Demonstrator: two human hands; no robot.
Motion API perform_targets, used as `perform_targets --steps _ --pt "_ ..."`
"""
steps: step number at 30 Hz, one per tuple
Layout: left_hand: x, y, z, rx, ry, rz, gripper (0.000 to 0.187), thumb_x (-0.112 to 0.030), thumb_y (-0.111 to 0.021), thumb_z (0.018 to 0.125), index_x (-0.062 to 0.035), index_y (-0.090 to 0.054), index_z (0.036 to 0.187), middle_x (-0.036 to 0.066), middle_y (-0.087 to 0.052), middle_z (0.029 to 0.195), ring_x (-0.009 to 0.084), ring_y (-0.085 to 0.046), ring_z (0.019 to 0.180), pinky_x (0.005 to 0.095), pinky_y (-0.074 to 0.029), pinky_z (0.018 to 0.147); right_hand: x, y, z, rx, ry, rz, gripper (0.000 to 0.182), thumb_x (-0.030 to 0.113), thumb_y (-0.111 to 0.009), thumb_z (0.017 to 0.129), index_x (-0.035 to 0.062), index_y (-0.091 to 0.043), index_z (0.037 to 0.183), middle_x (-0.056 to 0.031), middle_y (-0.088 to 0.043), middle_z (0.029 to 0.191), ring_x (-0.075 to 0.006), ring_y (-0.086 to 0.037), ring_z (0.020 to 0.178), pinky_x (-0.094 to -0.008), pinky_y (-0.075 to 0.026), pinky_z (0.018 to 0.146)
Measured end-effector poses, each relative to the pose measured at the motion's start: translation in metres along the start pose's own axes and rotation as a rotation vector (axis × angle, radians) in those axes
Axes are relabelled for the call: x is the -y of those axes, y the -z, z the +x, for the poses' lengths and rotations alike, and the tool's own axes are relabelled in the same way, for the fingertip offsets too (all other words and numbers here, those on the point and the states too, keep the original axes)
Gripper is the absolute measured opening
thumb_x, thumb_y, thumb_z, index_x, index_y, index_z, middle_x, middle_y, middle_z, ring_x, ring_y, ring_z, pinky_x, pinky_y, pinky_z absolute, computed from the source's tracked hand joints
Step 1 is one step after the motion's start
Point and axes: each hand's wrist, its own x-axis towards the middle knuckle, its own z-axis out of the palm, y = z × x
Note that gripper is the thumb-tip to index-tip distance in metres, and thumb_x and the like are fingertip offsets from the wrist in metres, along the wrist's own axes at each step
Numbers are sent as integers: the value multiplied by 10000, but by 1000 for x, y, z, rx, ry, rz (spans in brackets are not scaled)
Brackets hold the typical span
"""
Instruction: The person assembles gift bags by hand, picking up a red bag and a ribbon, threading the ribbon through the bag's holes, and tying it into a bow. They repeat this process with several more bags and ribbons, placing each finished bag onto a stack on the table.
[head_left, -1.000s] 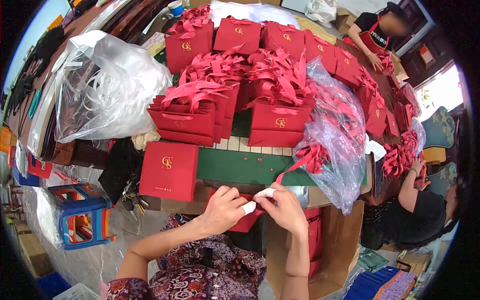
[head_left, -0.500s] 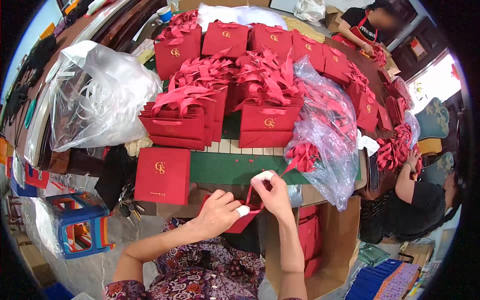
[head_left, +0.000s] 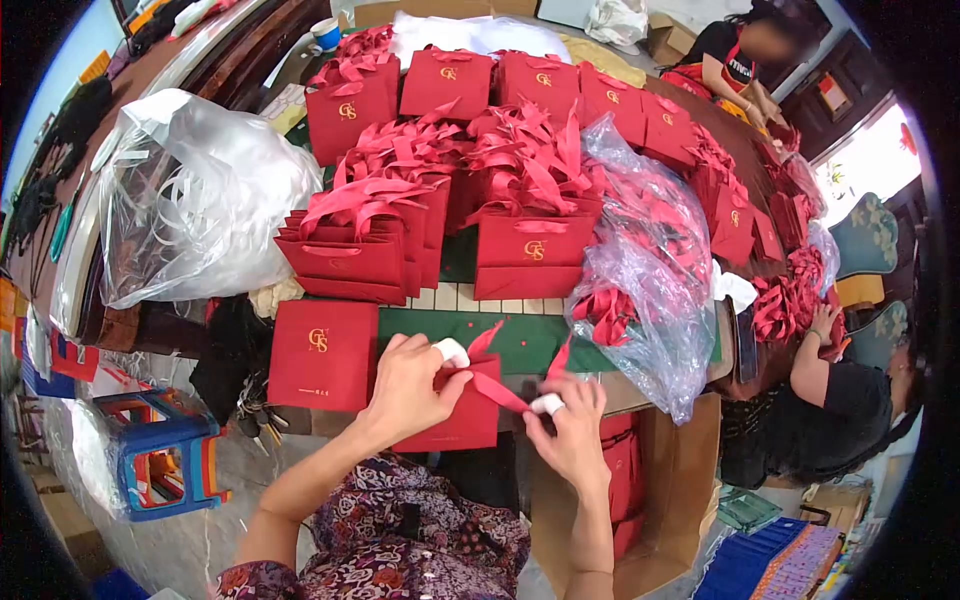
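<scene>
A red paper gift bag (head_left: 468, 415) is in front of me at the green mat's near edge. My left hand (head_left: 412, 388) is closed at its top edge, with thumb and wrapped forefinger pinching the bag near the ribbon. A red ribbon (head_left: 500, 392) stretches from there to my right hand (head_left: 572, 428), whose thumb and fingertips pinch it; its loose end sticks up above. White wrapping covers a finger on each hand. Another red bag (head_left: 322, 355) with a gold logo lies flat to the left of my left hand.
Rows of finished-looking red bags (head_left: 530, 255) stand on the green mat (head_left: 420, 325). Clear plastic bags hold red ribbons (head_left: 650, 300) on the right and white material (head_left: 210, 200) on the left. A cardboard box (head_left: 660, 530) stands below right. Two people (head_left: 830, 420) (head_left: 735, 65) sit at the right.
The bag has come up into fuller view. My left hand has moved up and left to its top edge; my right hand has moved down and right, drawing the ribbon out sideways.
</scene>
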Motion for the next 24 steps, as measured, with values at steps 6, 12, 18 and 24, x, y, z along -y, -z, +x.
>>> perform_targets --steps 6,12,18,24 --pt "11 -27 10 -91 -98 154 258 -148 -766 768 -73 -669 995 123 -626 857 318 -574 859 420 -412 773 27 -5 -5 16 -404 582 147 140 -697 929 16 -666 1003 -20 -647 760 -77 -598 607 -269 -458 515" --pt "-20 -13 -43 195 350 -524 285 -111 -617 954 -33 -589 1227 99 -659 1071 178 -638 955 329 -512 827 34 -25 10 68 -641 1180 112 102 -615 983 18 -644 1051 -13 -639 777 -81 -605 615 -220 -487 494" --pt "-33 -19 -76 433 289 -580 224 -143 -556 986 -11 -582 1165 159 -669 961 295 -680 915 383 -511 802 48 -30 22 -51 -631 1286 102 91 -578 1001 8 -630 1028 -36 -633 776 -109 -630 646 -238 -523 518" --pt "-18 1 -82 338 192 -313 179 -91 -562 961 -20 -653 1097 154 -645 976 345 -654 918 396 -513 787 27 -39 7 -116 -660 1124 105 116 -603 992 24 -639 1028 -36 -656 816 -95 -639 672 -213 -517 493"
